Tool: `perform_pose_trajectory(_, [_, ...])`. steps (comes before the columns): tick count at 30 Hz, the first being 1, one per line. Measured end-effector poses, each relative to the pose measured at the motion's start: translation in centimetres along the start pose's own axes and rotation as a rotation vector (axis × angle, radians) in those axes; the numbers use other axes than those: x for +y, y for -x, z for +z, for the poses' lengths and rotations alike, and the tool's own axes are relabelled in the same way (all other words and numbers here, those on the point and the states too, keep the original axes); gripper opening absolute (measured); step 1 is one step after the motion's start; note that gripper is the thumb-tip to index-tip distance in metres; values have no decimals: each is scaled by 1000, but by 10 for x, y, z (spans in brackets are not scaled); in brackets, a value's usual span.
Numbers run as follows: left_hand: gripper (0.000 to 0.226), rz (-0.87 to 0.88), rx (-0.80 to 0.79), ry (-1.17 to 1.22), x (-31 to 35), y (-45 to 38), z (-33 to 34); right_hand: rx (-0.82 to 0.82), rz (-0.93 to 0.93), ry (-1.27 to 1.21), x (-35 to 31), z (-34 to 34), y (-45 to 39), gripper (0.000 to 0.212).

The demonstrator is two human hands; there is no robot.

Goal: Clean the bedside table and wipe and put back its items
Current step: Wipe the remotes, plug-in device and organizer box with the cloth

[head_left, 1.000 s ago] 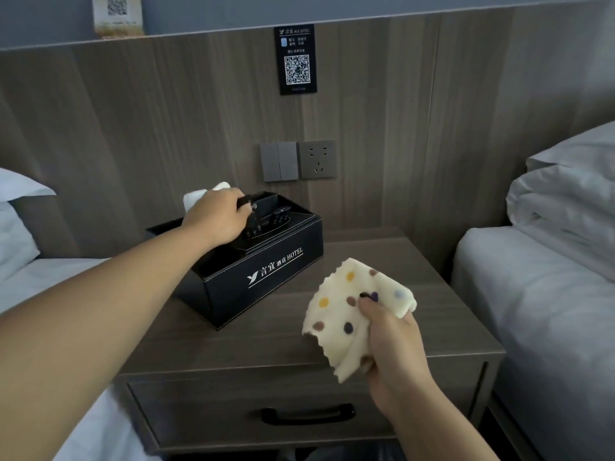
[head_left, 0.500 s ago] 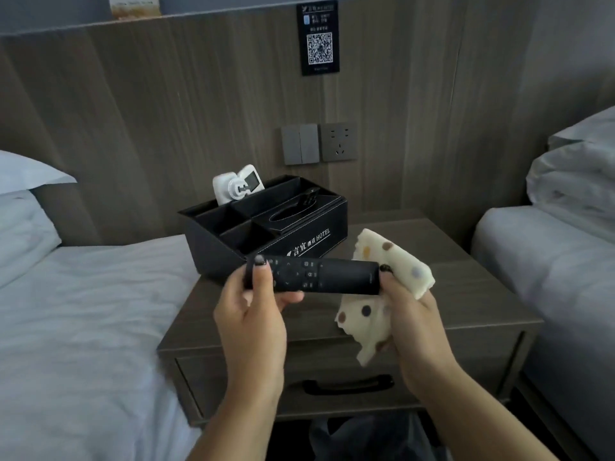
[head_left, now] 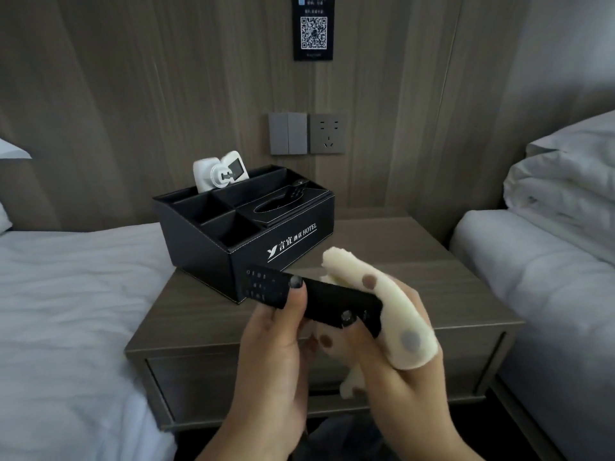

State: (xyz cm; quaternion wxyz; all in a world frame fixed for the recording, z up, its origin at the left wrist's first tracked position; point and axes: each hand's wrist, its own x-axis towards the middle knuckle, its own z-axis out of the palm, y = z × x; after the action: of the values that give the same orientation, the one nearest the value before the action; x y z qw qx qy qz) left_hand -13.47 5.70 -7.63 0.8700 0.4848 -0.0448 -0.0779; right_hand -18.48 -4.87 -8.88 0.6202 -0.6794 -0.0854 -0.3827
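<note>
Head view only: black remote control held in the air above the front half of the counter, clear of its surface, lying roughly level and slanting down to the right. Left hand pinches the button end, thumb on top, fingers underneath. Right hand curls round the other end through a cream spotted cloth, thumb pressing on the remote's top face. Cloth drapes over the back of the fingers, a tail hanging below. Judged handling: remote looks light, rigid plastic, smooth and likely slippery bare; cloth soft and limp, gives grip. Best hold is by the long edges near one end, so the other hand can rub along the face without pressing keys hard. Black hotel organiser box sits at the counter's back left; a white device stands in its rear compartment, a second dark remote lies on the tissue section. Beds flank both sides.
</note>
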Motion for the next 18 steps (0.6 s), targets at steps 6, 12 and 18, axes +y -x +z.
perform_pose_trajectory(6, [35,212,147,-86,9,-5,-4,-271,638,-830,-10,4,2,74])
perform_pose_trajectory(12, [23,412,201,-276,3,0,4,-192,656,-474,-4,11,4,30])
perform_pose_trajectory(18, [26,400,233,-168,11,-6,2,-93,-1,204,-1,15,8,29])
